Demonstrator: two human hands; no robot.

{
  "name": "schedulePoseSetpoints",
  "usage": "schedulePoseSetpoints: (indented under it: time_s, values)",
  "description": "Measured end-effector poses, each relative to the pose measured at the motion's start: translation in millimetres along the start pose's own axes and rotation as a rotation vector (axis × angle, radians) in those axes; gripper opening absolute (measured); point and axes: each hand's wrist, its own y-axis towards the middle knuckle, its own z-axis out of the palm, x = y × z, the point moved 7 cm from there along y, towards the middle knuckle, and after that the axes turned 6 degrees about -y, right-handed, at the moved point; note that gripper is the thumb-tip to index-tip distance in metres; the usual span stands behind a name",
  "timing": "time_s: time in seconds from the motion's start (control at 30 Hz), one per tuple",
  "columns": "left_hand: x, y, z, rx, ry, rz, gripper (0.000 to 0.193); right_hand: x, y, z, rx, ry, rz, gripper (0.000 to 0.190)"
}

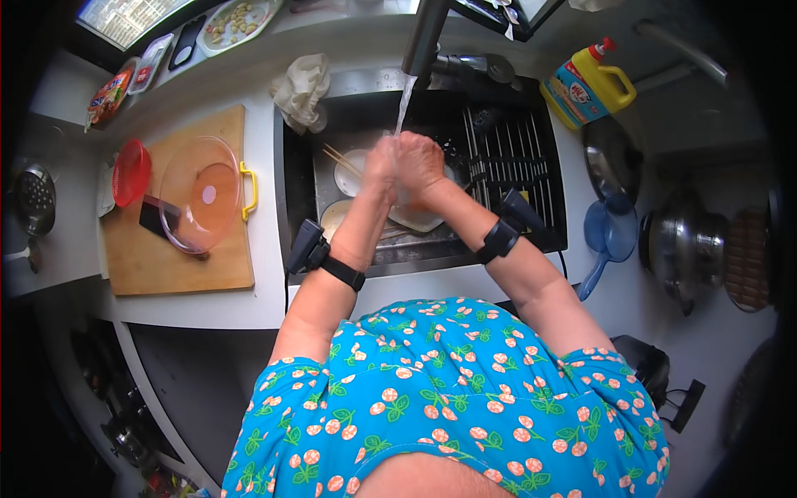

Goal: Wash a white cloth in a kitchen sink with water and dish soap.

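Water runs from the faucet [422, 43] onto my two hands, which are pressed together over the sink [299, 205]. My left hand [381, 163] is blurred and touches my right hand [421, 155], whose fingers are curled. Whether anything is between them is hidden. Beneath them in the sink lie a white bowl [348, 177], another bowl [335, 216], a pale dish [420, 219] and wooden chopsticks [339, 157]. A black rack [514, 162] with metal bars covers the sink's right side.
Left of the sink, a wooden cutting board [233, 267] bears a clear pink-tinted bowl [202, 193] and a red basket [132, 173]. A crumpled cloth [302, 90] lies at the sink's back-left corner. On the right are a yellow pump bottle [585, 87] and a blue ladle [610, 233].
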Motion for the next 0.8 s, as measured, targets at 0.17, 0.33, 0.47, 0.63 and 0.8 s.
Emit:
schedulePoseSetpoints:
  time_s: [0.17,0.33,0.47,0.63,0.8]
  values:
    - [1,-14,-14,-0.292,0.125,0.109,0.025,9,6,-2,0.011,-0.130,-0.026,0.019]
    - [-6,-9,-11,-0.306,0.342,0.125,0.021,-16,3,7,0.118,0.041,0.240,0.024]
    - [0,-8,24,0.236,0.032,-0.004,0.026,-9,3,8,0.066,0.037,0.098,0.027]
    - [-9,-13,-6,-0.289,0.655,0.234,0.023,-28,4,13,0.128,0.028,0.288,0.024]
    - [3,-7,9,0.031,0.157,0.084,0.018,-12,3,5,0.102,0.084,0.104,0.025]
